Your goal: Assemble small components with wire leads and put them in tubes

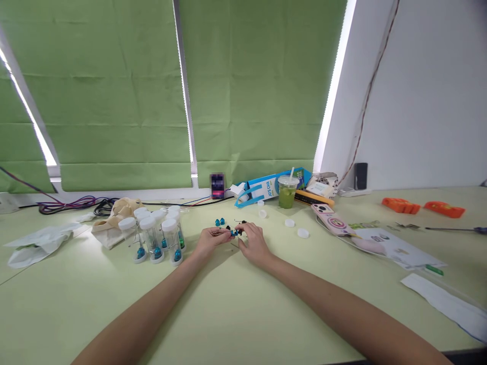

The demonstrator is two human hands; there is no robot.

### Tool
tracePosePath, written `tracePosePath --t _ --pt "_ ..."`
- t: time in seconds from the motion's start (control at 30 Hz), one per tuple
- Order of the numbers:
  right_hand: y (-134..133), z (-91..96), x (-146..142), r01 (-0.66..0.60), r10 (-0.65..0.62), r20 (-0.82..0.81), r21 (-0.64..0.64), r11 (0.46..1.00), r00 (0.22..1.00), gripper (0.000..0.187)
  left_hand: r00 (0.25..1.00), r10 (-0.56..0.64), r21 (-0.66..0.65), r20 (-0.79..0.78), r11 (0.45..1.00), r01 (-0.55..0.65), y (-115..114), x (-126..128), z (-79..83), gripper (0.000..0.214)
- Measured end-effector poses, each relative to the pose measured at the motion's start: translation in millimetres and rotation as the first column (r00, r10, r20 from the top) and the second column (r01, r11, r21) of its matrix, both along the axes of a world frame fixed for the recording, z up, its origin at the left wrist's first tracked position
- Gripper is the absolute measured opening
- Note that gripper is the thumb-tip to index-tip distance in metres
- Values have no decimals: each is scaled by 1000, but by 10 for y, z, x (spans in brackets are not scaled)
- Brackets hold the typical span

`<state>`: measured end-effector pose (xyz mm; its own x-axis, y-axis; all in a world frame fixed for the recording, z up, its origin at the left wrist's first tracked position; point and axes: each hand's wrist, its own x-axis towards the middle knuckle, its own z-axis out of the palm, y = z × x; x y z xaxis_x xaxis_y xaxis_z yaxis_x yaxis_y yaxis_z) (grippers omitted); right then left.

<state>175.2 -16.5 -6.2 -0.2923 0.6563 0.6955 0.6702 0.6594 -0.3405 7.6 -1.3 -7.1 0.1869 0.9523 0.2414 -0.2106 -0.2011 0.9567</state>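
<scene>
My left hand (213, 239) and my right hand (254, 244) meet at the middle of the table. Between their fingertips is a small blue and black part (236, 232), too small to name; both hands pinch it. Just behind my left hand lie two small blue pieces (219, 222), side by side. Thin dark bits rest by my right fingertips. To the left stand several clear tubes (149, 241) with white caps, blue pieces and thin rods inside them.
Loose white caps (303, 233) lie right of my hands. Behind them stand a green drink cup (286, 195) and a blue-edged bag (262, 188). A pink phone (332, 220), papers (395, 247) and orange holders (401, 206) lie farther right. A cloth bag (114, 223) sits at left.
</scene>
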Motion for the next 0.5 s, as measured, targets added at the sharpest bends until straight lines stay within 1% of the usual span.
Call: tracePosePath --t 0.5 --pt "14 -11 6 6 -6 12 -17 1000 1000 35 1000 -1 -21 5 1000 1 -10 19 23 28"
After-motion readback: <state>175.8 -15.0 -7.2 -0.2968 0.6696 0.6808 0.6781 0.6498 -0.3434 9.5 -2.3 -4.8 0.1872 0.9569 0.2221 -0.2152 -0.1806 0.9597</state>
